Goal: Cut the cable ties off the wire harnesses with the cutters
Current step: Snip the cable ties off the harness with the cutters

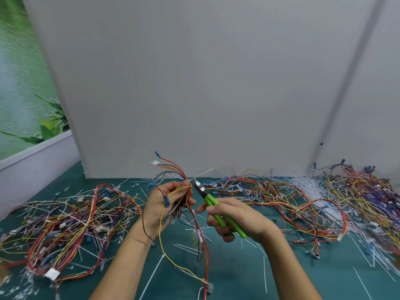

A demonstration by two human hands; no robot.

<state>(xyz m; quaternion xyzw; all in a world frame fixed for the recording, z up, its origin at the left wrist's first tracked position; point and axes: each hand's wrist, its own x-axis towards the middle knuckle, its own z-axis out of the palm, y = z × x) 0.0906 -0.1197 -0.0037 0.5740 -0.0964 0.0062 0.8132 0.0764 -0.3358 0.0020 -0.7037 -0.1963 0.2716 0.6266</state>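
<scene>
Left hand grips one harness mid-desk; right hand clasps the green cutters, tip just beside the bundle. Snipped ties litter the desk; heaps toward both side edges suggest plenty left

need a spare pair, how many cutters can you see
1: the green-handled cutters in the right hand, nose at the wire harness the left hand holds. More could be buried under the wire piles.
</scene>
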